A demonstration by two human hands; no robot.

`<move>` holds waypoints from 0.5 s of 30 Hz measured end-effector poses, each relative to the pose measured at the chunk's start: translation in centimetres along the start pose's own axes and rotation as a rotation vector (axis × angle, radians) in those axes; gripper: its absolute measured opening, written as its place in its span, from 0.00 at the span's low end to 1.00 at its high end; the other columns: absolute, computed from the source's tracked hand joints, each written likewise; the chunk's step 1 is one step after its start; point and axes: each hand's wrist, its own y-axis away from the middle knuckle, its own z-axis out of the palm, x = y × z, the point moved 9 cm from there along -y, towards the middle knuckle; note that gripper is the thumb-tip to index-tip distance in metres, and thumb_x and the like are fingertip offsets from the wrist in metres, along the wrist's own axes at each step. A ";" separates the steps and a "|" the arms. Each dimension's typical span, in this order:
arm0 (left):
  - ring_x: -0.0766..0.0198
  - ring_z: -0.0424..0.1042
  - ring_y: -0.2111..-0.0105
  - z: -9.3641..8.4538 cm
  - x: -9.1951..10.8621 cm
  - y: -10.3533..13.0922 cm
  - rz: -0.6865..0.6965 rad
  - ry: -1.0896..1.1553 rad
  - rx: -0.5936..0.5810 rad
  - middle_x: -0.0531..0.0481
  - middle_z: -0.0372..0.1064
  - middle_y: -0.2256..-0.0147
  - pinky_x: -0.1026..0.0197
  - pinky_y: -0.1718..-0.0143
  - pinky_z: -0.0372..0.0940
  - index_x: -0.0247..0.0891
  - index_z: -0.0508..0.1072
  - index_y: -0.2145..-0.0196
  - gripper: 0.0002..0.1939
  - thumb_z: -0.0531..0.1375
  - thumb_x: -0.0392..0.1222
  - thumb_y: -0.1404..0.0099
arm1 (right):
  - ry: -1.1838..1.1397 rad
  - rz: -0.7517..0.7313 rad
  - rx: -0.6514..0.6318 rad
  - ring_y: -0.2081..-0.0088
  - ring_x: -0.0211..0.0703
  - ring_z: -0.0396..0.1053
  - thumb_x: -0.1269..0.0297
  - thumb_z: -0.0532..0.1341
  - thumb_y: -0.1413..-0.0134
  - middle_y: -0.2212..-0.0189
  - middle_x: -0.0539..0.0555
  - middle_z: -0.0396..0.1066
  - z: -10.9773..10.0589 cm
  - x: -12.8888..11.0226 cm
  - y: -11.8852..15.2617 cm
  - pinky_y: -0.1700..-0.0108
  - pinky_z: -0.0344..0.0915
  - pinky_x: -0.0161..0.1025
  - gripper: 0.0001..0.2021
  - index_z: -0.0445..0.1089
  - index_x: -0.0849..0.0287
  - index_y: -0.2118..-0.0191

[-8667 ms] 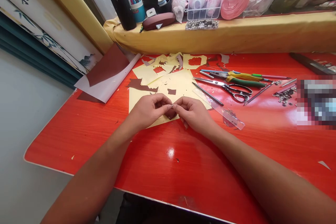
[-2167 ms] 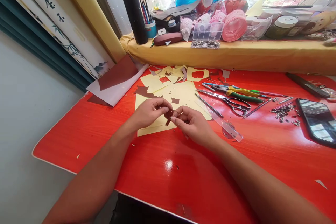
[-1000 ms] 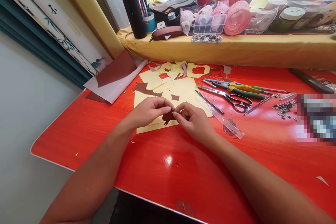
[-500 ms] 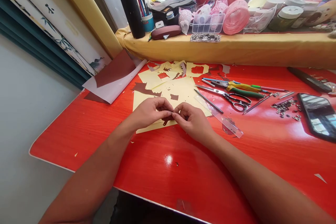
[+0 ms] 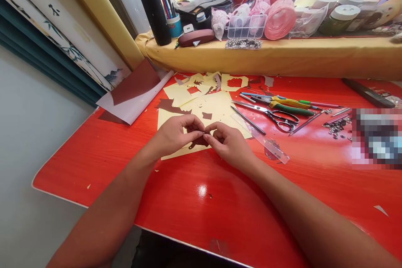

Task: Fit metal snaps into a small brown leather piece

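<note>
My left hand [image 5: 180,132] and my right hand [image 5: 228,140] meet over pale yellow sheets [image 5: 220,104] on the red table. Thumbs and forefingers of both pinch a small dark brown cut piece [image 5: 201,140], which hangs partly below the fingertips. Its upper part is hidden by the fingers. Brown scraps [image 5: 207,115] lie on the yellow sheets just beyond. Right of the sheets are a pencil [image 5: 248,120], a clear ruler [image 5: 270,146] and open-handled scissors [image 5: 270,113].
Pliers [image 5: 292,109] and small metal rings [image 5: 337,127] lie at the right. A brown and white sheet [image 5: 135,92] curls at the back left. Behind, a yellow-covered ledge [image 5: 266,56] bears a black bottle [image 5: 152,8], jars and a clear divided box [image 5: 246,27].
The lower part of the brown piece now sticks out further to the left under the fingers. The whole view has shifted slightly, and a blurred patch covers the phone at the right.
</note>
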 end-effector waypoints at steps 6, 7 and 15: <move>0.64 0.75 0.69 0.1 0.2 0.1 0.030 -0.123 0.021 0.54 0.77 0.70 0.61 0.65 0.68 0.40 0.78 0.62 0.03 0.65 0.40 0.32 | 0.002 0.016 0.033 0.77 0.38 0.58 0.59 0.61 0.38 0.80 0.43 0.61 -0.1 0.2 -0.1 0.73 0.51 0.36 0.06 0.72 0.55 0.62; 0.64 0.75 0.69 0.2 0.0 0.1 0.020 -0.104 0.007 0.54 0.76 0.70 0.61 0.64 0.68 0.40 0.78 0.61 0.04 0.65 0.41 0.32 | -0.001 0.015 0.034 0.77 0.37 0.58 0.60 0.61 0.38 0.80 0.43 0.61 -0.1 0.2 -0.1 0.73 0.51 0.36 0.06 0.71 0.55 0.62; 0.63 0.76 0.68 -0.2 -1.9 -0.3 -0.077 -0.084 -0.032 0.51 0.77 0.70 0.60 0.64 0.70 0.39 0.81 0.63 0.08 0.69 0.46 0.34 | -0.003 0.002 0.042 0.76 0.37 0.58 0.61 0.62 0.38 0.81 0.43 0.62 -0.3 -0.1 0.0 0.72 0.50 0.37 0.05 0.72 0.55 0.64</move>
